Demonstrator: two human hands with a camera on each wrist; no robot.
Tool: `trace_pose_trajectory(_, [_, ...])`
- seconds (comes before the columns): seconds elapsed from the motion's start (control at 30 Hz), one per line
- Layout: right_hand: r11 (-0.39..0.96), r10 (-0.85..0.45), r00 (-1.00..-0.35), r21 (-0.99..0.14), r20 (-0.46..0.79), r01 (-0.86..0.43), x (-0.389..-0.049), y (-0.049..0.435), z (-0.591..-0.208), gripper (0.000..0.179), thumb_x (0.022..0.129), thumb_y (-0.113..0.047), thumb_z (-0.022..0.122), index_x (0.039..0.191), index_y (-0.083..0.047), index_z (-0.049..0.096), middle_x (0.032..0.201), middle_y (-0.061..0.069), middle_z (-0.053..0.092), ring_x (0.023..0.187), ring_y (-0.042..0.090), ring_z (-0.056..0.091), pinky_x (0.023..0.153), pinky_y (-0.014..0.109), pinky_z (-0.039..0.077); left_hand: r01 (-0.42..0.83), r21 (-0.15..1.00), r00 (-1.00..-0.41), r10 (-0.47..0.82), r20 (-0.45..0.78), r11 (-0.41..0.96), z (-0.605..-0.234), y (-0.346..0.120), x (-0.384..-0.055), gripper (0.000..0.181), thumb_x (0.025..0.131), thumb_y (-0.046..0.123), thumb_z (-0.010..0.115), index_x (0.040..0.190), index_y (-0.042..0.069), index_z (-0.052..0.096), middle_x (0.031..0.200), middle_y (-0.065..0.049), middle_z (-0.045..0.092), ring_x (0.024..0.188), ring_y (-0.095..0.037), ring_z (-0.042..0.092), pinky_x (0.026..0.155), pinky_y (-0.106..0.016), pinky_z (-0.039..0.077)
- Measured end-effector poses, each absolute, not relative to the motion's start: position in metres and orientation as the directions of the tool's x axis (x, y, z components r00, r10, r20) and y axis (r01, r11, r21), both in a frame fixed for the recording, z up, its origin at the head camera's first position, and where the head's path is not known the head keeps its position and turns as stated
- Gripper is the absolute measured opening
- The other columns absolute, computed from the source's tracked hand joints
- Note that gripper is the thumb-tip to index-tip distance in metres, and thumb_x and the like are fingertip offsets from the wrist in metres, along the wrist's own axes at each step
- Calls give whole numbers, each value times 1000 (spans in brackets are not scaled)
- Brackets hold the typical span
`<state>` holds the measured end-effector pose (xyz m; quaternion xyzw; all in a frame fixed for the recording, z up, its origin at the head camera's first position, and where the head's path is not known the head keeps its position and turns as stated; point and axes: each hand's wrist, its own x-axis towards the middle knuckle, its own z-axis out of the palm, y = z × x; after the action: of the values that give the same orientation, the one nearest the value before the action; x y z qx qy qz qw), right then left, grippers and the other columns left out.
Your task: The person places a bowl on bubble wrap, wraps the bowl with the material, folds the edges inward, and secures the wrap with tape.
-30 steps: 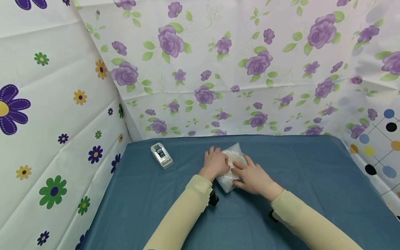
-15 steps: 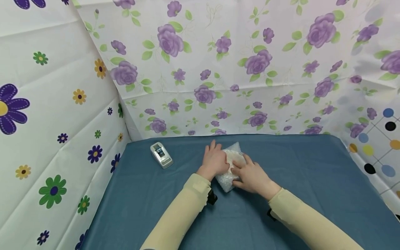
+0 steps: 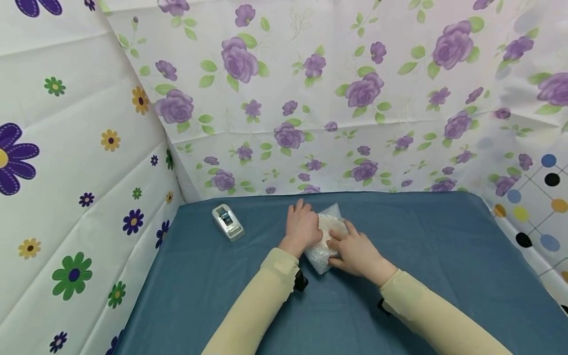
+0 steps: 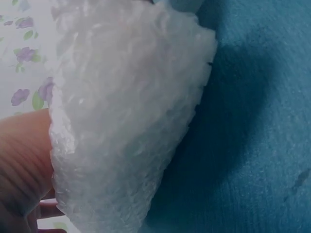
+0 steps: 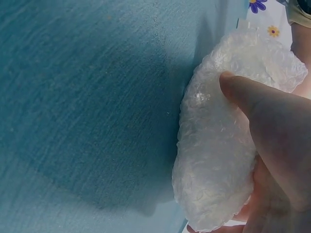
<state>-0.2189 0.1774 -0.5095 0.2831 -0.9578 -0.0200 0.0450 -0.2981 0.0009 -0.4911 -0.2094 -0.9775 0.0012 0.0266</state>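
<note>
In the head view, a package in clear bubble wrap (image 3: 320, 256), with something pale and round showing through it, lies between the two hands. The left hand (image 3: 302, 227) holds its left side, some fingers pointing toward the back wall. At its right side the right hand (image 3: 358, 252) grips it, fingers spread over the top. In the right wrist view the thumb (image 5: 238, 90) presses on the wrap while other fingers go behind it. The left wrist view shows the wrap (image 4: 121, 111) close up, with part of the left hand (image 4: 22, 165) at its edge and its fingertips mostly hidden.
A pale grey device (image 3: 228, 223), perhaps a tape dispenser, lies at the back left of the blue cloth-covered table (image 3: 426, 236). Flower-printed sheets (image 3: 266, 98) hang behind and to the left, and a dotted sheet (image 3: 539, 222) hangs at the right.
The left hand has shifted slightly toward the back left, its fingers stretching further out. The right hand and the package stay almost in place. The head view tilts a little.
</note>
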Motion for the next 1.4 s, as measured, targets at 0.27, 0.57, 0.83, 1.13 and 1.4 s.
trace_pose_trajectory(0.27, [842,-539,-839,68,76,-535,-218,175,-509,51,98,-51,77,135,-17,77,152,15,61,143,59,42,84,64,60,365,69,-929,358,96,928,-497,0,-299,37,96,38,81,123,16,72,128,-6,67,124,-28,58,106,-52,46])
trace_pose_trajectory(0.57, [865,-502,-863,67,55,-498,-220,172,-510,52,99,-52,75,134,-14,74,151,13,62,146,57,40,91,66,57,201,236,-979,200,30,951,-497,-1,-302,64,91,43,87,143,18,59,135,-7,66,127,-30,59,107,-54,47])
trace_pose_trajectory(0.83, [886,-463,-886,-15,18,-464,-227,169,-510,55,99,-52,75,132,-8,67,125,7,73,150,55,35,93,67,54,184,173,-983,183,25,968,-499,-1,-307,67,92,44,85,148,19,58,137,-7,66,129,-30,58,109,-54,47])
trace_pose_trajectory(1.13, [883,-455,-890,-133,-17,-449,-231,173,-509,52,99,-51,76,132,-14,63,129,9,72,154,54,27,110,78,36,232,208,-973,230,36,950,-497,-8,-306,66,95,49,82,150,21,59,143,-6,64,135,-29,55,110,-53,46])
trace_pose_trajectory(1.4, [859,-488,-873,-167,26,-485,-225,185,-501,40,96,-51,79,123,-24,67,157,12,56,158,52,21,115,84,17,262,360,-965,247,87,896,-486,-20,-303,54,106,48,67,150,17,60,141,-9,65,131,-32,58,107,-54,49])
